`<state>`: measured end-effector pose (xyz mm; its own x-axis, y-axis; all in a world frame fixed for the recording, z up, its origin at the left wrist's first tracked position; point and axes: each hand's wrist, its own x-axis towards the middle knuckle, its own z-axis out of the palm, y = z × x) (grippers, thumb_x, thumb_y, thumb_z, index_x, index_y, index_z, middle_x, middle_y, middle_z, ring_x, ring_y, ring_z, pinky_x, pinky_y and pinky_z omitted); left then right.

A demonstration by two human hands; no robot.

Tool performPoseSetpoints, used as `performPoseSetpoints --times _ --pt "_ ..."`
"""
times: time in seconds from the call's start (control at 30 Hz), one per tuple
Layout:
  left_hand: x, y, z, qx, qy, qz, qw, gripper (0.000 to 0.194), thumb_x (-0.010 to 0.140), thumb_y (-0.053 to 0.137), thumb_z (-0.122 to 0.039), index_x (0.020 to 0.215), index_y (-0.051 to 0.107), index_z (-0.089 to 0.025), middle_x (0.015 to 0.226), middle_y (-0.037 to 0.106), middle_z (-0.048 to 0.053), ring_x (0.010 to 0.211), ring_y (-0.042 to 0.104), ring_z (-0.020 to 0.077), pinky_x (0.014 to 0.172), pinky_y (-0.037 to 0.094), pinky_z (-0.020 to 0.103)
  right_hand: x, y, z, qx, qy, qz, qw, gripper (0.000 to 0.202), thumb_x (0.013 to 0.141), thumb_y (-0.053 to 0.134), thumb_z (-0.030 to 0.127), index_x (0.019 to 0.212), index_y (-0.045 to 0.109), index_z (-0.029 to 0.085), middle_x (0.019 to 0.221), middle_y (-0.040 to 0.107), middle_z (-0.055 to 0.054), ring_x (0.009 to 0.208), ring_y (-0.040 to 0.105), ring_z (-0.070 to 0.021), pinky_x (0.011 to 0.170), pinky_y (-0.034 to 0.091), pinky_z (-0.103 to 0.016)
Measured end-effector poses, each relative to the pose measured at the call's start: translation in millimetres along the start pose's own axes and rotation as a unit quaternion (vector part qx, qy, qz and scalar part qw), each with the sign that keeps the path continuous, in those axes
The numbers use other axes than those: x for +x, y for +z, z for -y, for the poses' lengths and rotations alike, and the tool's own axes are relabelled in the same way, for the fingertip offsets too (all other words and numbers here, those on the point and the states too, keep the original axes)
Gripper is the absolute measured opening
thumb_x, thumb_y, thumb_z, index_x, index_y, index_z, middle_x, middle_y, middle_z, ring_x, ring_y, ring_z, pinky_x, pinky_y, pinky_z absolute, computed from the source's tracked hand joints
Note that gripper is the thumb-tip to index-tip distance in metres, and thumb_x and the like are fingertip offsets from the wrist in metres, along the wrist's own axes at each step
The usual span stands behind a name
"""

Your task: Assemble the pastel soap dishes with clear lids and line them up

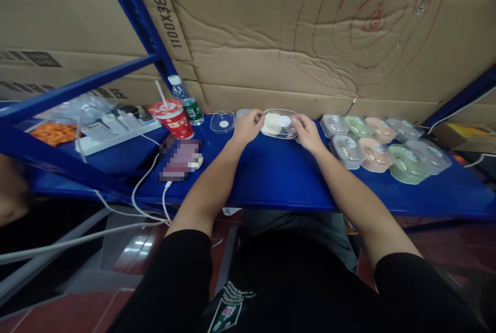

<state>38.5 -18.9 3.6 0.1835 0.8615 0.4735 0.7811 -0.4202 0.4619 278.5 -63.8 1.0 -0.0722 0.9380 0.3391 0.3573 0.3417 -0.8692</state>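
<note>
Both of my hands hold a clear plastic lid [284, 122] with a round white sticker, raised above the back of the blue table [279, 178]. My left hand [249, 126] grips its left edge between thumb and fingers. On the right edge, my right hand [307, 131] has its fingers closed. A cream-coloured round shape [272, 123] shows at the lid's left half; whether it touches the lid I cannot tell. Another clear lid with a white sticker [222, 122] lies to the left of my left hand. Partly behind that hand is a pale container [242, 113].
Several lidded containers in grey, green and pink [375, 154] stand in two rows at the right. A red cup with a straw [171, 119], a bottle [188, 101], a blurred-out item [180, 160], cables and a power strip [116, 136] are at the left, beside a blue frame.
</note>
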Motion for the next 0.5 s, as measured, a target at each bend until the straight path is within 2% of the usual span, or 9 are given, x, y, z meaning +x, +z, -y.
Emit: performPoseSetpoints --times 0.07,0.13,0.27,0.37,0.5 --pt "2 -4.8 0 0.023 -0.024 -0.007 0.999 0.033 0.107 0.052 -0.035 0.129 0.074 -0.023 0.106 0.082 0.008 0.107 0.076 0.0268 0.097 0.056 0.04 1 -1 -2 -0.017 -0.01 0.005 1.0 0.092 0.089 0.04 0.099 0.141 0.064 0.027 0.119 0.082 -0.01 0.088 0.081 -0.0255 0.078 0.067 -0.043" --pt "5 -12.6 4 0.051 -0.08 -0.028 0.995 0.039 0.107 0.048 -0.033 0.137 0.07 -0.024 0.115 0.082 0.009 0.113 0.075 0.029 0.1 0.056 0.043 2 -5 -5 -0.056 -0.043 -0.009 0.997 0.087 0.097 0.039 0.091 0.152 0.058 0.027 0.129 0.08 -0.012 0.105 0.08 -0.0277 0.09 0.066 -0.046" --pt "9 -32.8 28 0.088 -0.22 -0.084 0.968 0.058 0.104 0.044 -0.026 0.161 0.053 -0.022 0.141 0.074 0.015 0.133 0.067 0.0348 0.109 0.053 0.049 4 -23 -14 -0.236 -0.09 -0.038 0.967 0.07 0.104 0.051 0.064 0.156 0.058 0.018 0.147 0.073 -0.017 0.137 0.066 -0.0362 0.118 0.052 -0.056" --pt "8 -44.6 56 0.083 -0.299 -0.12 0.943 0.065 0.101 0.048 -0.027 0.165 0.048 -0.014 0.151 0.068 0.02 0.141 0.063 0.0378 0.115 0.051 0.051 7 -35 -23 -0.349 -0.063 -0.036 0.934 0.063 0.1 0.06 0.05 0.15 0.064 0.011 0.152 0.068 -0.022 0.143 0.059 -0.0414 0.124 0.044 -0.059" --pt "3 -49.1 84 0.064 -0.356 -0.134 0.923 0.061 0.1 0.055 -0.029 0.158 0.054 -0.01 0.146 0.071 0.022 0.14 0.065 0.0384 0.116 0.052 0.05 9 -40 -35 -0.398 0.004 -0.017 0.917 0.061 0.099 0.061 0.05 0.145 0.069 0.01 0.147 0.07 -0.023 0.139 0.062 -0.0429 0.122 0.046 -0.057"
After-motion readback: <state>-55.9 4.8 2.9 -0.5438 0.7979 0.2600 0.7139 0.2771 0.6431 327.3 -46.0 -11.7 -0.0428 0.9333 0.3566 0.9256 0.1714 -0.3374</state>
